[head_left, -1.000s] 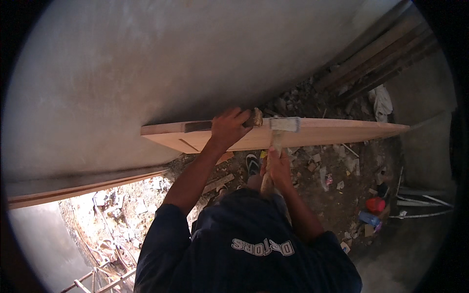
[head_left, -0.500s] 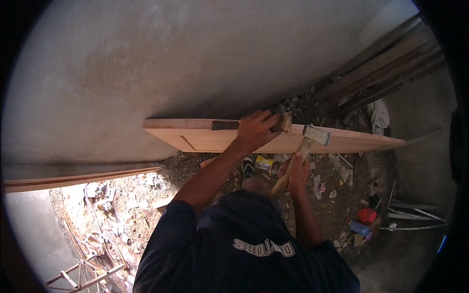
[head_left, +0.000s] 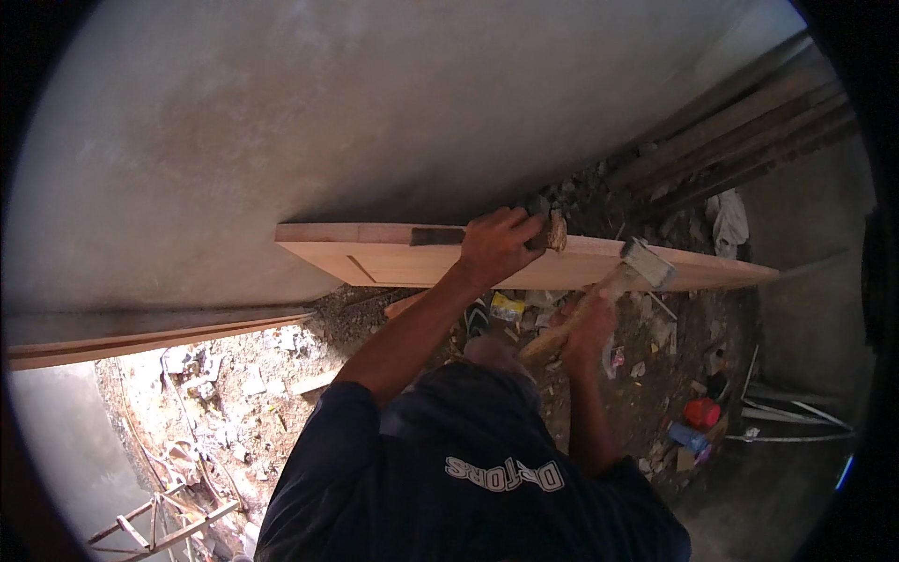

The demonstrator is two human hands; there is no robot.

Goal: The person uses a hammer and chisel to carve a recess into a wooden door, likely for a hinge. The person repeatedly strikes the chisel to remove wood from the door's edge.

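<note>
My left hand (head_left: 501,247) is closed around a wide chisel (head_left: 436,237). Its dark blade lies along the narrow upper edge of a pale wooden door panel (head_left: 412,272) and points left. The chisel's worn wooden butt (head_left: 557,231) sticks out on the right of the fist. My right hand (head_left: 588,328) grips the wooden handle of a hammer (head_left: 648,264), slightly blurred by motion. The hammer's grey head is up and to the right of the chisel's butt, apart from it, over the panel.
Behind the panel rises a grey plastered wall (head_left: 309,112). Long boards (head_left: 740,131) lean at the upper right. Rubble and scraps cover the ground (head_left: 646,403), with a red container (head_left: 701,412) and a blue bottle (head_left: 688,436). A wooden frame (head_left: 164,529) stands at lower left.
The hammer and my right hand have moved to the right, away from the chisel's butt. My left hand and the chisel have shifted very slightly right.
</note>
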